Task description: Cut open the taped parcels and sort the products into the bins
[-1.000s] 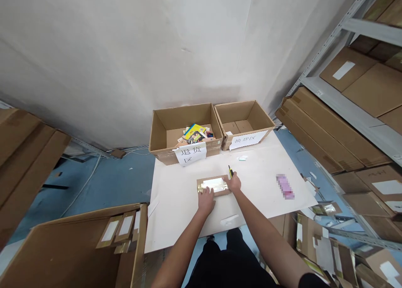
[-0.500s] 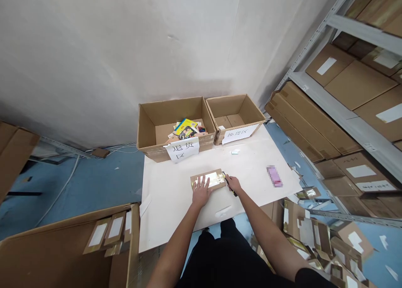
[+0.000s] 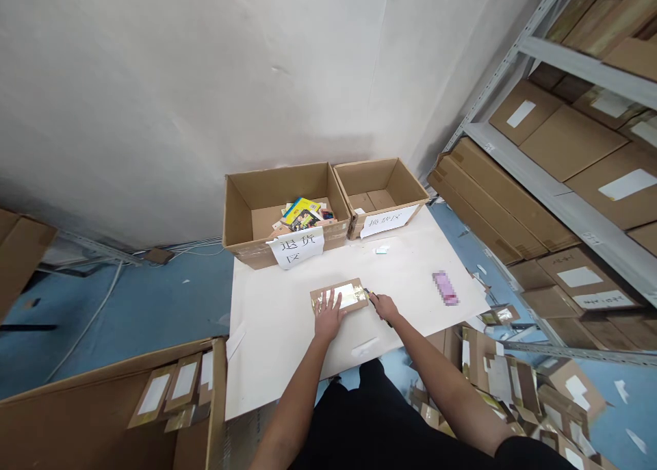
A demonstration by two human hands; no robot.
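Observation:
On the white table lies a small brown parcel box (image 3: 356,306) with clear tape and a white label on top. My left hand (image 3: 328,316) rests on its left part, fingers spread flat across the top. At the box's right end, my right hand (image 3: 384,308) is wrapped around a utility knife (image 3: 367,292). The knife's tip points at the taped right edge; whether it touches the box I cannot tell. Part of the handle sticks out below the fist.
Two open cartons with paper signs, a larger one (image 3: 246,254) holding booklets and a smaller one (image 3: 354,230), stand along the table's (image 3: 277,367) back. Right lies a pixelated pink object (image 3: 445,289). A big carton (image 3: 218,381) with parcels is left; shelving (image 3: 544,165) and heaped boxes are right.
My right hand and the knife have drawn slightly right, away from the box's end. My left hand stays on the box. The whole view has shifted a little.

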